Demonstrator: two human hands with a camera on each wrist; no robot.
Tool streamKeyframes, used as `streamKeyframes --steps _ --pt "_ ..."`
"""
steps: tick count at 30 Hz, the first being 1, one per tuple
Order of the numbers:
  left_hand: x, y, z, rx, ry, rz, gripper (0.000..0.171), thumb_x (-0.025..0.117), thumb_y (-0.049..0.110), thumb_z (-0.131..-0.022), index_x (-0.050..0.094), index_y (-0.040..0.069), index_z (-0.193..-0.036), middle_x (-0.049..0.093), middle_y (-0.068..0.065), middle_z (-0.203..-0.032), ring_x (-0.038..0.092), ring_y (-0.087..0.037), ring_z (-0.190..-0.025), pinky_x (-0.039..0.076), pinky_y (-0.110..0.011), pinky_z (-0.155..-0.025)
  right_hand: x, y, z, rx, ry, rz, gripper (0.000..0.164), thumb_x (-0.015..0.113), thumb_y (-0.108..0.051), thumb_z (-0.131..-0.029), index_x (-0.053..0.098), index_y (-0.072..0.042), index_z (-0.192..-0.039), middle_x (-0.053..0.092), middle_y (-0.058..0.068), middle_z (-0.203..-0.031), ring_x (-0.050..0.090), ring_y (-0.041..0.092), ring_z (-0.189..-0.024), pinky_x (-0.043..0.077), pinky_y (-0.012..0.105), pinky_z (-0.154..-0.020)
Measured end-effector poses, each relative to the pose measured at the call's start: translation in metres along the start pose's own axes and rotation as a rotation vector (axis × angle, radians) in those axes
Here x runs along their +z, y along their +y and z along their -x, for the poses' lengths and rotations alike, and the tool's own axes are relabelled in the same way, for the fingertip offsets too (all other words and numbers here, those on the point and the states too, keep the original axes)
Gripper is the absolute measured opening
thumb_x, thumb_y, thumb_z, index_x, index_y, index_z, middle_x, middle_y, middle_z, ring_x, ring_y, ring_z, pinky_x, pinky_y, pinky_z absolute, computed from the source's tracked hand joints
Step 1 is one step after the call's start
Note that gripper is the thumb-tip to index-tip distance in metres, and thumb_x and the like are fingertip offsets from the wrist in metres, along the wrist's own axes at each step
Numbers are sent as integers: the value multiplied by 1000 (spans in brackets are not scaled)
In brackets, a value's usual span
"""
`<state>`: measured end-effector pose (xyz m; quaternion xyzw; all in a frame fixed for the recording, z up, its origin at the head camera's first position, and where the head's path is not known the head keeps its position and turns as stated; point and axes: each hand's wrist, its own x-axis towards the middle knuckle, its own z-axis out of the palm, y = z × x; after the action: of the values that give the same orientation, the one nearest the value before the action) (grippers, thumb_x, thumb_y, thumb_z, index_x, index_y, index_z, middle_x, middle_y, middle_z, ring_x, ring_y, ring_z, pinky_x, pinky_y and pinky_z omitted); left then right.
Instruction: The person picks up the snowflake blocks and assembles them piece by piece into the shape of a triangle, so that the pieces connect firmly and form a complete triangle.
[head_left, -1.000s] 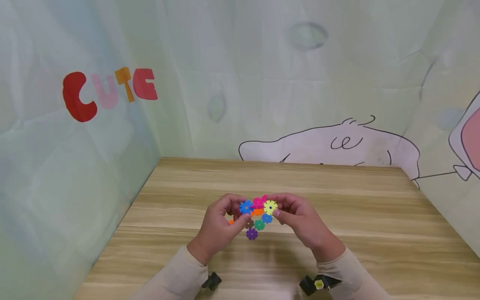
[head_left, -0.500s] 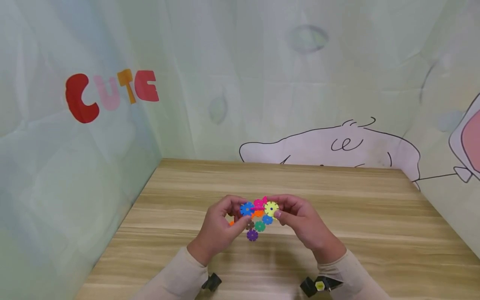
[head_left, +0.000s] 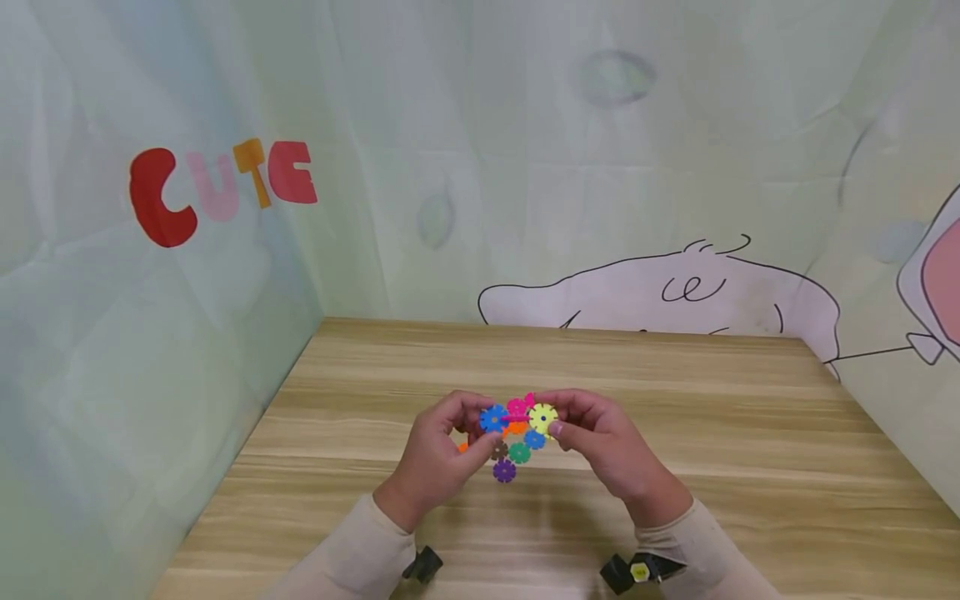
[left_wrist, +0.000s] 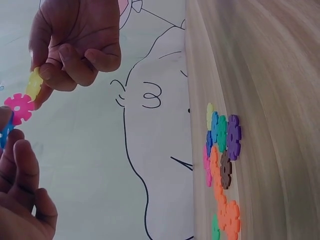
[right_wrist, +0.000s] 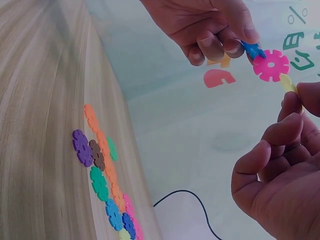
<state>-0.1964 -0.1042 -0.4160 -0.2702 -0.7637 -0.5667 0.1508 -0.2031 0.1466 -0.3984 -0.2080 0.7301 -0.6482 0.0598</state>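
Note:
My left hand (head_left: 442, 454) pinches a blue notched snowflake disc (head_left: 493, 418) between thumb and fingers. A yellow snowflake disc (head_left: 543, 418) is pinched by my right hand (head_left: 611, 446). Between these two sits a pink snowflake disc (right_wrist: 271, 65), edge-on in the head view, joining blue and yellow into a short chain. Both wrist views show the chain held up above the table, the pink disc (left_wrist: 20, 109) facing the cameras and the other two turned at an angle to it.
Several loose snowflake discs lie on the wooden table (head_left: 360, 367) below the hands, among them purple (head_left: 504, 472), green (head_left: 519, 452), brown (left_wrist: 226, 170) and orange (left_wrist: 232, 220) ones. A printed curtain (head_left: 375, 208) stands behind and left of the table.

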Motion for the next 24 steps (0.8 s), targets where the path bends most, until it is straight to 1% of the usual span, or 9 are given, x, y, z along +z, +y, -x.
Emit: streamKeyframes --steps 5,9,16,21,24 --pt "0 1 0 1 -5 3 31 80 1 -90 68 7 -118 62 2 -85 60 -11 -75 58 -27 -73 0 1 0 -14 -3 -21 35 62 -3 -102 64 5 -136 61 3 -98 58 14 -86 55 25 -77" --pt "0 1 0 6 -6 4 32 80 0 -89 68 7 -118 61 2 -84 60 -11 -75 58 -26 -72 0 3 0 -15 2 -15 35 62 -3 -102 64 6 -135 62 3 -98 58 13 -86 55 24 -77" --pt "0 1 0 14 -5 3 32 80 -1 -89 69 6 -118 62 2 -83 61 -11 -74 58 -26 -72 1 3 0 -23 3 0 32 64 -3 -102 66 3 -133 59 5 -94 57 13 -83 53 23 -73" --pt "1 0 0 25 -8 7 32 81 -1 -89 69 6 -117 64 1 -83 61 -10 -74 58 -26 -71 3 1 1 -35 -1 4 32 65 -2 -101 67 4 -132 60 3 -92 57 12 -81 53 23 -72" --pt "0 0 0 17 -18 9 32 81 0 -89 69 6 -117 65 1 -83 61 -11 -74 59 -26 -71 4 0 1 -33 3 18 32 66 -2 -100 67 4 -131 60 4 -91 57 12 -81 54 23 -72"
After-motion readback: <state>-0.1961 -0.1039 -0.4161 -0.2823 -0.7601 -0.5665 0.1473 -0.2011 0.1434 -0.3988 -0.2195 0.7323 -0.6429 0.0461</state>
